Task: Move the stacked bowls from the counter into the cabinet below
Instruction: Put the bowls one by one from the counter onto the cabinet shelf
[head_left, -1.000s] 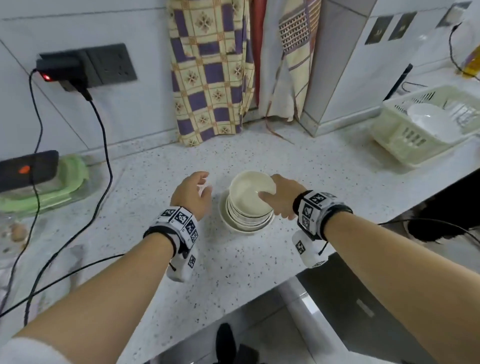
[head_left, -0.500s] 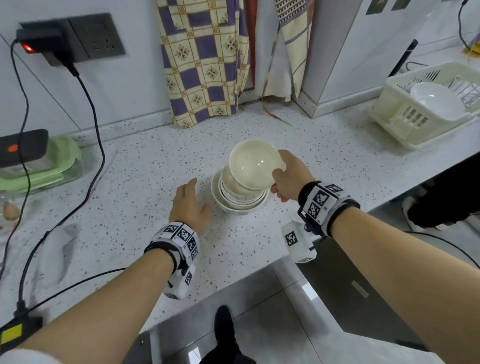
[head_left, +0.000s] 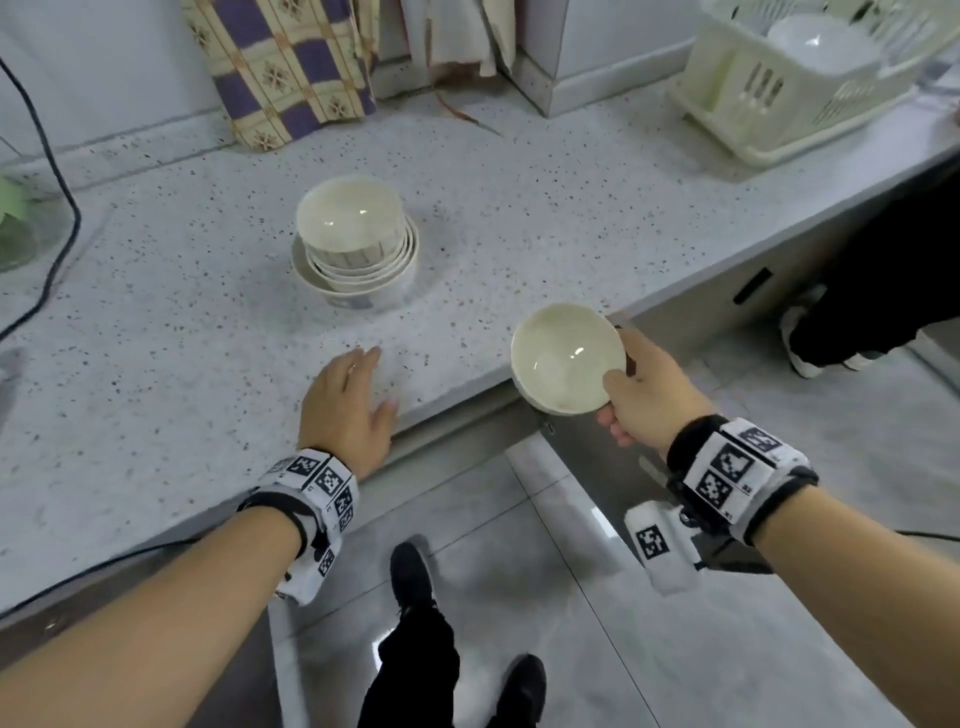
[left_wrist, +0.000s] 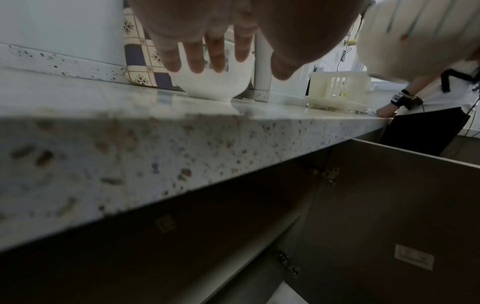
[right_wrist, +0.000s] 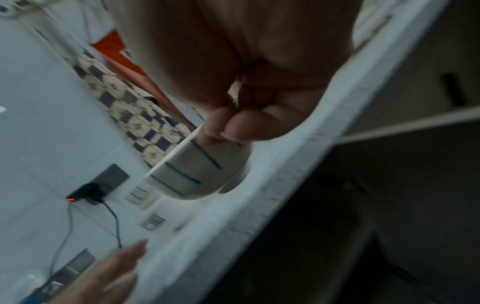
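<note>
A stack of cream bowls (head_left: 356, 249) (left_wrist: 215, 82) stands on the speckled counter (head_left: 156, 364). My right hand (head_left: 631, 395) pinches one cream bowl (head_left: 566, 358) (right_wrist: 200, 174) by its rim, thumb inside, holding it past the counter's front edge. My left hand (head_left: 345, 402) lies flat on the counter near that edge, fingers straight, holding nothing, apart from the stack. Below the counter the cabinet (left_wrist: 182, 236) is dark inside, and its grey door (left_wrist: 402, 216) stands swung out.
A cream dish rack (head_left: 795, 78) holding a white bowl sits at the counter's far right. A checked cloth (head_left: 280, 67) hangs on the back wall. A black cable (head_left: 57, 208) runs at the left. Another person (left_wrist: 428, 107) stands at the right. My feet (head_left: 415, 577) are on grey floor tiles.
My right hand has lifted the top bowl off the stack and carried it toward me, over the counter's edge. My left hand drew back to the counter's front edge.
</note>
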